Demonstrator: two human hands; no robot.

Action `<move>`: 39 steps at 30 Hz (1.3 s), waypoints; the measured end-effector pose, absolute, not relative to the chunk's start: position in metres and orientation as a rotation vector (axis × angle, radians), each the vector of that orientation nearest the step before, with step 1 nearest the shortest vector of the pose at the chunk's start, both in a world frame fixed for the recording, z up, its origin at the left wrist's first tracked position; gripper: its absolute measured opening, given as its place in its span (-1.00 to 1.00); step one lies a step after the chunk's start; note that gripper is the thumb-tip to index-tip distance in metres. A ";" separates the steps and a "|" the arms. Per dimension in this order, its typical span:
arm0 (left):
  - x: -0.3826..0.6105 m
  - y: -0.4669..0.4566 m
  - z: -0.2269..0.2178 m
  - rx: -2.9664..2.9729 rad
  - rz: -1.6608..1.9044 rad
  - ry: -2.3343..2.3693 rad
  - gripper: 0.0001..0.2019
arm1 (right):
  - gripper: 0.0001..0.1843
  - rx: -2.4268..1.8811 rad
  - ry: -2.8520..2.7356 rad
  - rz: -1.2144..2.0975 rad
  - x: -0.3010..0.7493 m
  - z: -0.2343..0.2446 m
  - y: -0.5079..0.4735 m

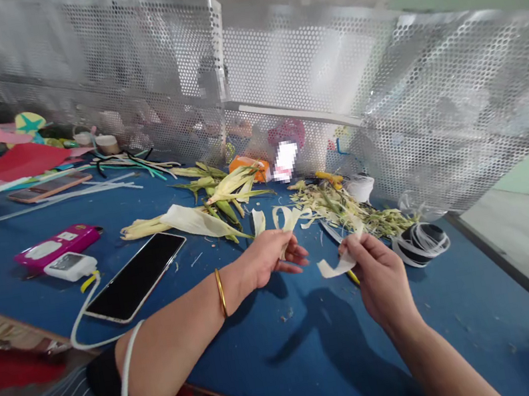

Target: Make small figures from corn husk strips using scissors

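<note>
While pinching a pale husk strip between thumb and fingers of the right hand, holding curled husk loops in the left hand, with fingers loosely bent, both over the blue table. Beyond the left hand, a heap of corn husks; beyond the right hand, a pile of shredded husk and, just beside, a black roll wound with white cord. Near the left forearm, a dark phone.

left hand holding curled husk, right hand pinching pale strip, blue table
</note>
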State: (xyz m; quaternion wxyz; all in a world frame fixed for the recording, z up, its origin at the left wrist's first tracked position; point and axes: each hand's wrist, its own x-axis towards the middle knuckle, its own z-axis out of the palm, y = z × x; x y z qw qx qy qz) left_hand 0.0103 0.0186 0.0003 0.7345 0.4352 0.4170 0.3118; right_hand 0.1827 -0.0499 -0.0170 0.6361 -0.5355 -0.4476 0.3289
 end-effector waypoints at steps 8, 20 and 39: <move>0.023 0.002 -0.021 0.771 0.268 0.725 -0.81 | -0.86 -1.403 -1.623 -0.066 0.177 -0.026 -0.059; 0.034 -0.013 -0.020 0.873 0.162 0.809 -0.86 | -0.82 -1.429 -1.577 -0.323 0.179 -0.029 -0.053; 0.033 -0.019 -0.009 0.928 0.045 0.746 -0.86 | -0.87 -1.737 -1.413 0.000 0.187 -0.026 -0.048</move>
